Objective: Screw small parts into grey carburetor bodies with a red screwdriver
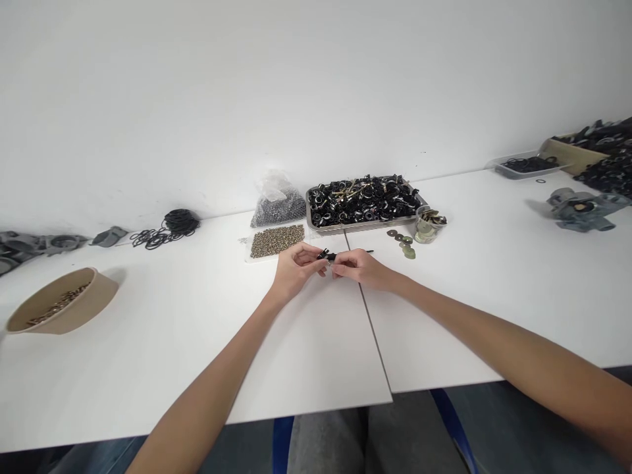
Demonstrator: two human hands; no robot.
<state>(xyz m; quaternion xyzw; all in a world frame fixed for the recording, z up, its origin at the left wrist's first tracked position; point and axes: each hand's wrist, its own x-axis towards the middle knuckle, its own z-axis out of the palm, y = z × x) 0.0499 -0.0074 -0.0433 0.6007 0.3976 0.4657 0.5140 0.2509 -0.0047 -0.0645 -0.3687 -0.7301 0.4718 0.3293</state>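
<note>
My left hand pinches a small black plastic part above the table, just in front of the tray of brass pieces. My right hand meets it from the right, thumb and fingers closed at the same part's right end. What sits between those right fingertips is mostly hidden; a bit of metal glints there. Beyond the right knuckles a thin dark tip shows; I cannot tell whether it belongs to the held part. A metal tray heaped with similar black parts stands behind both hands.
Small brass pieces fill a shallow tray beside a bag of dark pieces. Right stand a cup of discs, loose discs and a grey casting. Left are black rings and a beige bowl. A seam splits the tabletop.
</note>
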